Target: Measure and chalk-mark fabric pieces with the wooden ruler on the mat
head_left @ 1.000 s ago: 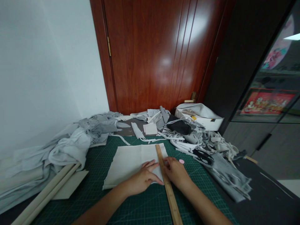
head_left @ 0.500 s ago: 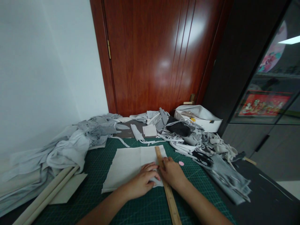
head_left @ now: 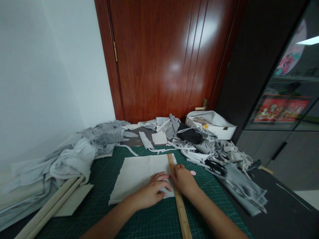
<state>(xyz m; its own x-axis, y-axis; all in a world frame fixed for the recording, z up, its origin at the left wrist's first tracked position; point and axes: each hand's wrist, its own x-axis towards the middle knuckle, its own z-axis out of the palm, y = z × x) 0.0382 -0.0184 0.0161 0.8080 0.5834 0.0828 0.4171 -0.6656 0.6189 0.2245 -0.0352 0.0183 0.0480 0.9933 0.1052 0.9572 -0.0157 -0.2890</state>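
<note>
A piece of off-white cloth (head_left: 136,176) lies flat on the green cutting mat (head_left: 139,222). Along its right side runs a long wooden ruler (head_left: 183,217), its far end near the cloth's back edge and its near end beyond the picture's bottom. My left hand (head_left: 152,192) rests on the cloth, left of the ruler, fingers apart and holding nothing. At the ruler's right edge, my right hand (head_left: 184,181) has its fingers curled against the wood; its thumb is partly hidden. A small pink disc (head_left: 193,173) lies on the mat just right of that hand.
Grey and white fabric (head_left: 99,136) is heaped on the left, beside long pale rolls (head_left: 54,205). Tangled scraps (head_left: 209,147) lie on the right with black-handled scissors (head_left: 216,167). Behind them stands a white box (head_left: 219,131). A brown door (head_left: 161,66) closes off the back.
The ruler's far end first shifted slightly left, then back right, nearer the cloth's right edge, with my right hand on it. My left hand's fingers have drawn back from beside the ruler.
</note>
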